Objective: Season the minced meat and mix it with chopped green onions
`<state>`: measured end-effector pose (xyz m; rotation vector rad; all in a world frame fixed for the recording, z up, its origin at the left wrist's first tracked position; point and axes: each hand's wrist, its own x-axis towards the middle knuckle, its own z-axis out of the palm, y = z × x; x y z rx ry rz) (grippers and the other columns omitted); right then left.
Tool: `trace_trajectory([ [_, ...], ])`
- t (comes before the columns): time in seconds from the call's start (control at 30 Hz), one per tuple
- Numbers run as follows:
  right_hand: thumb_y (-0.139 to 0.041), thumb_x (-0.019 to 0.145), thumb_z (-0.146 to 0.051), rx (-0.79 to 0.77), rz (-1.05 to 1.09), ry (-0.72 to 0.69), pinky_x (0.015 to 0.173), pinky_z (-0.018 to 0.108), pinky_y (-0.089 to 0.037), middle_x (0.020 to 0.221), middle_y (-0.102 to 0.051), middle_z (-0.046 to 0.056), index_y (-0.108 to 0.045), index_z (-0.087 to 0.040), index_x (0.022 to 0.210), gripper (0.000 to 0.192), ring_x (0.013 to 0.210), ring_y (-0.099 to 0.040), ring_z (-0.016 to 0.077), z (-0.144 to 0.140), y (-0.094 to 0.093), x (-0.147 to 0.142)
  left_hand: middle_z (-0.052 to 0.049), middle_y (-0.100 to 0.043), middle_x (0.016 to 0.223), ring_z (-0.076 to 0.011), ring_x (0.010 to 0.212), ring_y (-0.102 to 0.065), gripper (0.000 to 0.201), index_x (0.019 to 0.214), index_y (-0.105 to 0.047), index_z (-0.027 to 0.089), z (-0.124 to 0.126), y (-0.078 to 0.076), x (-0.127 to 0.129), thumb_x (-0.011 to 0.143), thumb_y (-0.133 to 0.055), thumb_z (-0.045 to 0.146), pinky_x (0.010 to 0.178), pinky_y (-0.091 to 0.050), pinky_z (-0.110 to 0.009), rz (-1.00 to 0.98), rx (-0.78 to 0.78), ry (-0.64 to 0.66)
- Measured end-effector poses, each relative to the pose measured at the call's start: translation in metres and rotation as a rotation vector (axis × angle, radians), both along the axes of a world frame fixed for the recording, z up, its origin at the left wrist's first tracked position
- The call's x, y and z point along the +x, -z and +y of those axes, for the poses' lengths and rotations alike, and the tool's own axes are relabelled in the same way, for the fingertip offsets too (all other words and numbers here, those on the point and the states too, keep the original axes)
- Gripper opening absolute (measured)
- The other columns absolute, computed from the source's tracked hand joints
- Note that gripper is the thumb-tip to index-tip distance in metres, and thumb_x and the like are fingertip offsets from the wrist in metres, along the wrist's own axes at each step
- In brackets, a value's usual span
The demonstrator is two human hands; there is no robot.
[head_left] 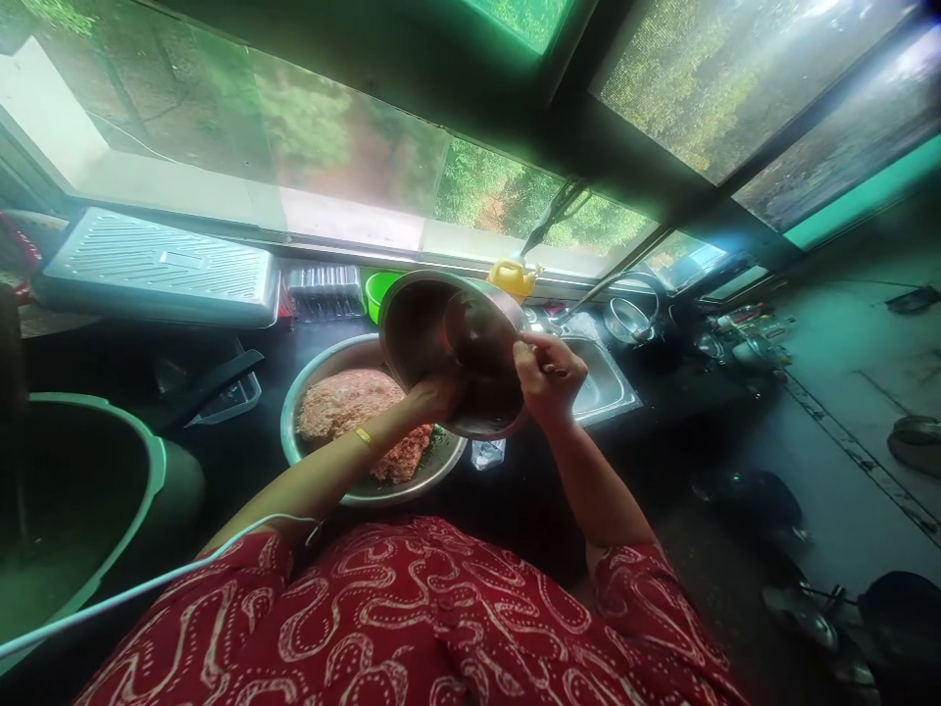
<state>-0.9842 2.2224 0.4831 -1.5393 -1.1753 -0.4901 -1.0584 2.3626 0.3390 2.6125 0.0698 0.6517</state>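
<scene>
My left hand [433,397] grips the lower rim of a steel bowl [419,328], tilted on its side over a large steel basin [309,378]. The basin holds a heap of pinkish minced mixture [353,412]. My right hand [548,378] holds the handle of a big ladle [477,333] whose scoop is inside the tilted bowl. A gold bangle sits on my left wrist.
A steel sink [607,382] lies right of the bowls, with a tap and a small steel pot [628,319] behind it. A yellow jug [513,277] and green tub [382,289] stand at the window. A large green-rimmed bucket [139,490] is at the left; a metal tray [158,265] is behind it.
</scene>
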Motion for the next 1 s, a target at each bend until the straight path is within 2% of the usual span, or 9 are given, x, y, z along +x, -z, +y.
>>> trace_trajectory([
  [0.1,-0.058,0.076,-0.031,-0.004,0.014,0.007,0.045,0.021,-0.036,0.045,-0.043,-0.008,-0.065,-0.019,0.076,0.015,0.041,-0.037,0.0066,-0.001,0.000,0.002,-0.010,-0.062,0.099,-0.0213,0.088,-0.057,0.034,0.106,-0.062,0.016,0.004,0.002,-0.003,0.096,-0.032,0.026,0.085,-0.044,-0.036,0.052,-0.005,-0.022],
  [0.23,-0.058,0.076,-0.031,0.001,0.014,-0.002,0.045,0.021,-0.035,0.045,-0.042,-0.008,-0.066,-0.018,0.076,0.015,0.041,-0.037,0.0064,0.000,-0.001,0.001,-0.014,-0.062,0.091,-0.0235,0.077,-0.056,0.033,0.105,-0.060,0.013,0.013,0.006,0.002,0.094,-0.031,0.026,0.077,-0.043,-0.038,0.092,0.013,-0.271],
  [0.3,-0.058,0.076,-0.031,0.007,0.003,-0.019,0.044,0.021,-0.035,0.045,-0.042,-0.008,-0.066,-0.018,0.077,0.015,0.040,-0.036,0.0063,0.001,-0.001,-0.002,-0.017,-0.061,0.093,-0.0271,0.080,-0.056,0.033,0.109,-0.058,0.011,0.015,0.008,0.005,0.092,-0.035,0.026,0.077,-0.041,-0.042,0.094,0.068,-0.336],
  [0.47,-0.057,0.077,-0.031,-0.005,-0.015,-0.032,0.045,0.022,-0.036,0.048,-0.045,-0.007,-0.065,-0.019,0.078,0.015,0.041,-0.036,0.0066,0.004,0.000,-0.004,-0.020,-0.055,0.116,-0.0353,0.104,-0.050,0.042,0.126,-0.052,0.012,0.004,0.010,0.008,0.092,-0.036,0.032,0.086,-0.037,-0.050,0.075,0.086,-0.338],
  [0.6,-0.057,0.077,-0.031,-0.001,-0.033,-0.032,0.046,0.022,-0.037,0.047,-0.045,-0.007,-0.066,-0.019,0.079,0.015,0.041,-0.037,0.0067,0.004,0.002,-0.003,-0.020,-0.054,0.118,-0.0366,0.108,-0.047,0.046,0.130,-0.051,0.014,-0.008,0.008,0.010,0.092,-0.038,0.035,0.087,-0.038,-0.053,0.077,0.074,-0.343],
  [0.7,-0.057,0.077,-0.031,0.001,-0.057,-0.007,0.046,0.022,-0.038,0.046,-0.044,-0.007,-0.066,-0.019,0.078,0.015,0.040,-0.037,0.0068,0.003,0.003,-0.001,-0.018,-0.056,0.117,-0.0326,0.107,-0.051,0.042,0.126,-0.055,0.014,-0.011,0.008,0.010,0.093,-0.037,0.032,0.089,-0.041,-0.050,0.071,0.045,-0.239],
  [0.8,-0.057,0.076,-0.031,0.004,-0.086,0.010,0.046,0.022,-0.038,0.046,-0.045,-0.007,-0.066,-0.019,0.078,0.015,0.040,-0.039,0.0068,0.002,0.003,0.003,-0.016,-0.056,0.124,-0.0259,0.111,-0.053,0.041,0.126,-0.055,0.013,-0.008,0.010,0.000,0.095,-0.033,0.028,0.096,-0.041,-0.041,0.072,-0.012,0.012],
  [0.87,-0.058,0.076,-0.030,0.014,-0.097,0.007,0.047,0.022,-0.039,0.047,-0.047,-0.007,-0.066,-0.019,0.078,0.014,0.040,-0.040,0.0069,0.000,0.004,0.008,-0.015,-0.057,0.126,-0.0243,0.114,-0.053,0.041,0.125,-0.056,0.013,-0.004,0.010,-0.013,0.095,-0.033,0.029,0.098,-0.041,-0.038,0.094,-0.036,0.130],
  [1.0,-0.058,0.076,-0.031,0.007,-0.094,0.039,0.046,0.022,-0.039,0.048,-0.048,-0.006,-0.066,-0.020,0.077,0.014,0.040,-0.040,0.0073,-0.002,0.006,0.014,-0.012,-0.067,0.098,-0.0224,0.095,-0.062,0.037,0.102,-0.067,0.014,0.006,0.006,-0.038,0.095,-0.035,0.031,0.087,-0.047,-0.033,0.117,-0.052,0.166],
])
